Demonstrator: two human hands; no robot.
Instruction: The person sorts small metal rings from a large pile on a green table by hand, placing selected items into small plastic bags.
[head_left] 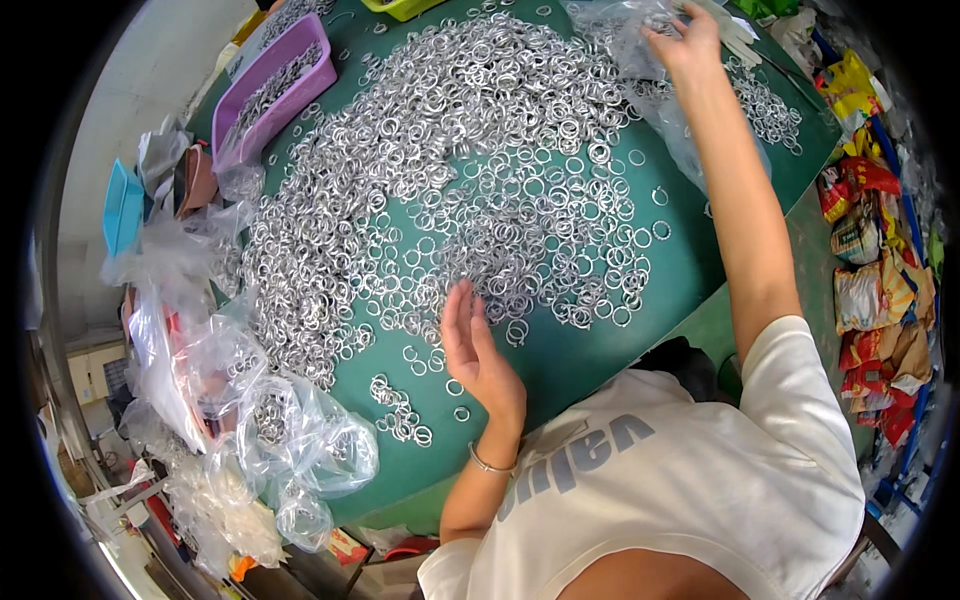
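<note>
A big heap of small silver metal rings [480,170] covers a green table [560,360]. My left hand [478,350] stands on its edge at the near side of the heap, fingers straight and together, holding nothing. A few loose rings [400,410] lie just left of it. My right arm stretches across the table to the far right. My right hand [685,40] grips a crumpled clear plastic bag [640,70] that lies among the rings.
A purple tray [285,85] with rings sits at the far left. A blue tray [122,205] and piled clear plastic bags [250,420] crowd the left edge. A yellow-green container [400,8] is at the far edge. Colourful packets [880,290] lie beyond the table's right side.
</note>
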